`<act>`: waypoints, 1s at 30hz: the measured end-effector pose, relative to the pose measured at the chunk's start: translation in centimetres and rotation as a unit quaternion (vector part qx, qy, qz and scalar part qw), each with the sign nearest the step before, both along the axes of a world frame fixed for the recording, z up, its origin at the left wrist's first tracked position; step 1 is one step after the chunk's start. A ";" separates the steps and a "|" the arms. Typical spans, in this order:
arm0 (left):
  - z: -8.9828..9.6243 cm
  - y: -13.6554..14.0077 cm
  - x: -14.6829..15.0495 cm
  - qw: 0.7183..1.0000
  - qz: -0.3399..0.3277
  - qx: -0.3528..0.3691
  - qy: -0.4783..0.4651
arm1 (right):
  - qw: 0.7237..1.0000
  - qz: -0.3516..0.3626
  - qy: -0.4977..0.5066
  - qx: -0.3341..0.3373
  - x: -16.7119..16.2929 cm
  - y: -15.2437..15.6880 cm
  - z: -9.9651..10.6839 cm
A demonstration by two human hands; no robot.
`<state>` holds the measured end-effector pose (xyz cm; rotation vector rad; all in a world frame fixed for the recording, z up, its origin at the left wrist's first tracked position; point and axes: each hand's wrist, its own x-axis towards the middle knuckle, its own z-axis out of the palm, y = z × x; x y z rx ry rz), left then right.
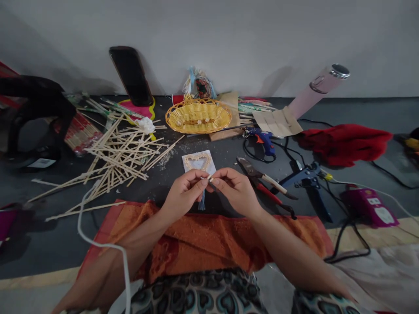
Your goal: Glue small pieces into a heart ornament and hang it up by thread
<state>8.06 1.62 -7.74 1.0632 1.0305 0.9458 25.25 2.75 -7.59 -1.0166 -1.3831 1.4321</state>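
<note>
My left hand (183, 194) and my right hand (236, 190) meet above the near edge of a white square (187, 163). Their thumbs and forefingers pinch a small pale piece (210, 179), partly hidden by the fingertips. Blue tassel threads (202, 202) show just below the left fingers; whether they are held or lie on the table I cannot tell. A heart outline of pale bits (207, 162) lies on the square, its lower part covered by my hands.
Loose wooden sticks (114, 152) are piled left. A yellow wicker basket (199, 114) stands behind the hands, with small pieces inside. To the right are pliers (252, 170), a blue glue gun (266, 141), cables and a red cloth (347, 141). An orange towel (209, 244) lies in front.
</note>
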 end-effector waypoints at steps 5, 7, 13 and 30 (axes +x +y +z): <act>-0.1 0.0 0.1 1.000 -0.008 0.010 0.018 | 0.999 -0.018 0.015 -0.032 0.1 -0.4 -0.7; -0.1 0.0 0.1 1.000 -0.008 0.014 0.024 | 0.999 -0.028 0.020 -0.034 0.1 -0.5 -0.8; 0.0 -0.1 0.1 0.999 -0.009 0.016 0.044 | 0.999 -0.027 0.021 -0.030 0.1 -0.6 -1.2; 0.5 -0.6 0.3 0.988 0.024 0.070 0.134 | 0.998 -0.038 0.031 -0.025 -0.4 -1.0 -1.5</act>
